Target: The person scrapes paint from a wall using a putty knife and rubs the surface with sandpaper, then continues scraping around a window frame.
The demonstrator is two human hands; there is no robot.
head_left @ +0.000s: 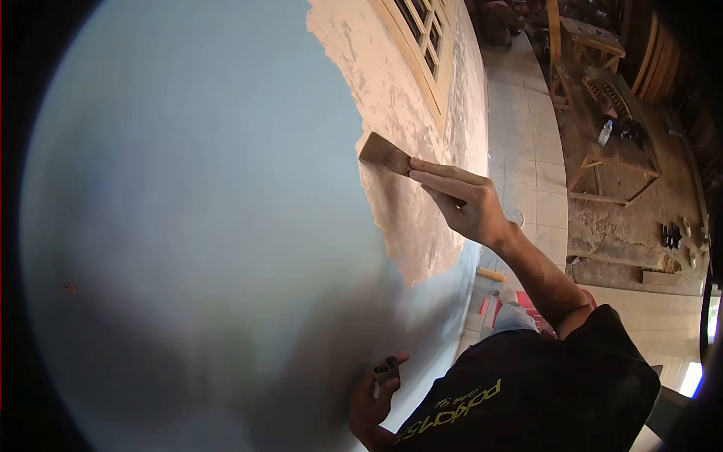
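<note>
My right hand (463,197) reaches up to the wall and grips a flat, brown, rectangular scraper (385,154) by its end between thumb and fingers. The scraper's far edge lies at the ragged border where the light blue paint (203,173) meets a bare, peach-coloured patch (414,226). Lower down, close to the blue surface, my left hand (369,407) is closed around a dark sheet curled into two small rolls (386,368). The material of that sheet is hard to make out.
A window frame with a lattice (422,53) is set in the wall above the patch. To the right are a tiled walkway (546,143), a wooden table (614,135) with a plastic bottle (605,133) on it, and a red object (531,305) by my feet.
</note>
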